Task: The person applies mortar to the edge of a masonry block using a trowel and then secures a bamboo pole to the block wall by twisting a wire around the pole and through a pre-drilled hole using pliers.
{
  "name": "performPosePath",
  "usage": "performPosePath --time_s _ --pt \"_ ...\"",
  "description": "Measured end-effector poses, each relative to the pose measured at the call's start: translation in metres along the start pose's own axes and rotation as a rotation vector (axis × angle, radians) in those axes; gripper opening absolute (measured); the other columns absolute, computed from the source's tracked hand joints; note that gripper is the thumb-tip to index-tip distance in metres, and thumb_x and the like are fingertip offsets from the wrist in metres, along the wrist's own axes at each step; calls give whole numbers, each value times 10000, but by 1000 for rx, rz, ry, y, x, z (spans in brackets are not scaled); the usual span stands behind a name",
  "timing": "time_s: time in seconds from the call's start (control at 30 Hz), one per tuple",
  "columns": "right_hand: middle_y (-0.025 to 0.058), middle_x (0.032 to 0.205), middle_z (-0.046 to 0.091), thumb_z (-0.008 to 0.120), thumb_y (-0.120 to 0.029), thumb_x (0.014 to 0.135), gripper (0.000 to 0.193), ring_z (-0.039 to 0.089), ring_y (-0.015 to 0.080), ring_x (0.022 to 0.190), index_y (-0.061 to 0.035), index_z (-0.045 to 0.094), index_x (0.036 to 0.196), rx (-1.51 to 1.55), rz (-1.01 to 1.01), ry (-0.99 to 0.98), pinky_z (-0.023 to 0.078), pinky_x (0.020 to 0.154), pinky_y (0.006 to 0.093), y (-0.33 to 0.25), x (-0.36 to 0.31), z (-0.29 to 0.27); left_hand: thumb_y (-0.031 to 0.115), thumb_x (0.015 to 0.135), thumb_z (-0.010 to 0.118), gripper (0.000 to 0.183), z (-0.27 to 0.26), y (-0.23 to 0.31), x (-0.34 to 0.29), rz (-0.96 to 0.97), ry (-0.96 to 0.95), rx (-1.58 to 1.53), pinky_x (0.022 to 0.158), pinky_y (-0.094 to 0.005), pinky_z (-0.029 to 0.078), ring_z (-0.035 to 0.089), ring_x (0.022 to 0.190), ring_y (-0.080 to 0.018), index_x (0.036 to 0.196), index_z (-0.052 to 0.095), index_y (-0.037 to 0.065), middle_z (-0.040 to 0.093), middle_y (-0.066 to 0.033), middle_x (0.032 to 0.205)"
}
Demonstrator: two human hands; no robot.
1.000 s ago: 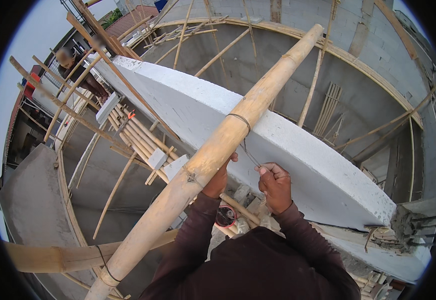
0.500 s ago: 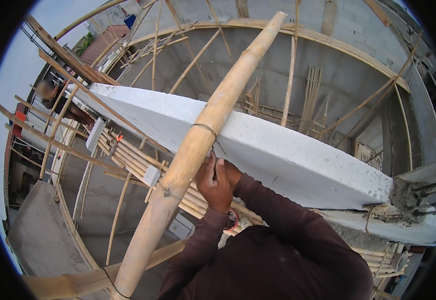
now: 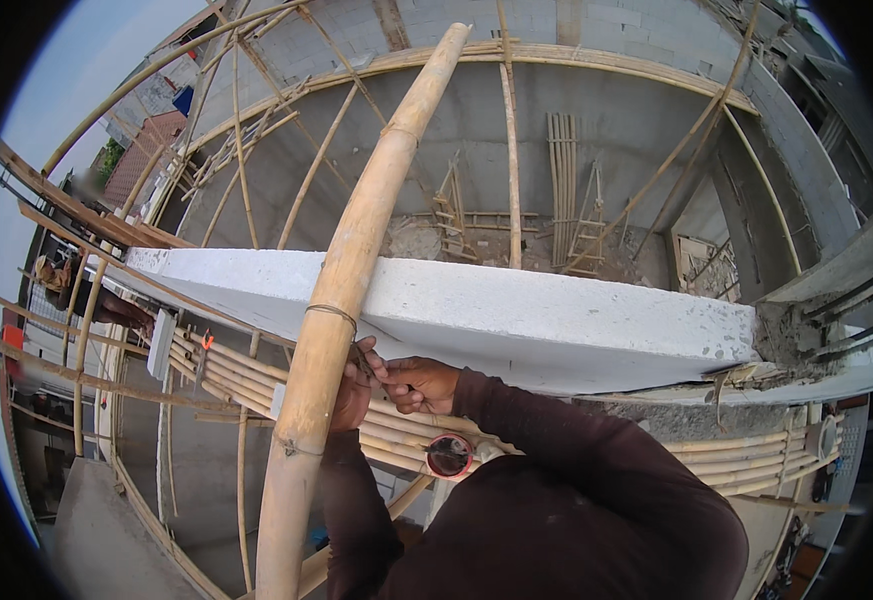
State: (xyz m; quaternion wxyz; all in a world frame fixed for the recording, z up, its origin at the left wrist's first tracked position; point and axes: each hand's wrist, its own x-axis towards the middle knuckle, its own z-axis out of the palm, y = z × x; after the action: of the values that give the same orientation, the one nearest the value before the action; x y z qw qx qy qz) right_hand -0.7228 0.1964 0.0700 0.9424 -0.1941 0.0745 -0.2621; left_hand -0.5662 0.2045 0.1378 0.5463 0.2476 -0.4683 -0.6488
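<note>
A thick bamboo pole [image 3: 349,255] slants across the white block wall [image 3: 556,305], with a wire loop [image 3: 332,313] bound round it just below the wall's top edge. Against the pole's right side, partly hidden by it, is my left hand [image 3: 352,395], its fingers closed in a pinch. My right hand [image 3: 419,384] meets it from the right, fingers curled. Between the fingertips is a thin dark piece that looks like wire, too small to make out fully. Below my right hand stands a small red-rimmed bucket [image 3: 449,455], dark inside.
Bundled bamboo poles [image 3: 746,455] run below the wall beside me. Another person [image 3: 106,305] is at the far left, near a pale block [image 3: 160,340] and upright bamboo props [image 3: 84,350]. Beyond the wall lies a deep grey-walled room with more bamboo props [image 3: 512,170]. Metal bars [image 3: 846,325] jut out at right.
My view has shifted, so the pole and wall sit farther left and lower. My right hand, earlier mostly behind my left, has moved out to its right side. The bucket has come into view.
</note>
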Motion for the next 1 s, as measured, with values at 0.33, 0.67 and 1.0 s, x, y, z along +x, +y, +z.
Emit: performPosePath --time_s 0.33,0.67,1.0 --pt "-49 636 412 610 -327 967 257 348 31 482 -76 585 1011 54 -76 -118 294 458 197 20 23 -12 121 944 598 139 38 -5 2 -70 615 707 573 -231 417 532 657 -89 940 595 -18 600 -52 775" --pt "-29 757 527 545 -251 979 231 439 17 577 -69 601 1108 -30 -121 -147 344 490 200 40 35 -25 185 969 562 225 35 -12 -1 186 802 1002 782 -308 440 552 840 -142 1008 607 -32 633 -71 939" --pt "-33 620 442 578 -364 971 299 400 42 485 -67 603 950 -89 -137 -98 329 453 213 40 40 -4 359 899 675 424 -69 37 -44 -142 191 414 701 -372 516 575 977 -239 1164 523 66 602 -88 1100"
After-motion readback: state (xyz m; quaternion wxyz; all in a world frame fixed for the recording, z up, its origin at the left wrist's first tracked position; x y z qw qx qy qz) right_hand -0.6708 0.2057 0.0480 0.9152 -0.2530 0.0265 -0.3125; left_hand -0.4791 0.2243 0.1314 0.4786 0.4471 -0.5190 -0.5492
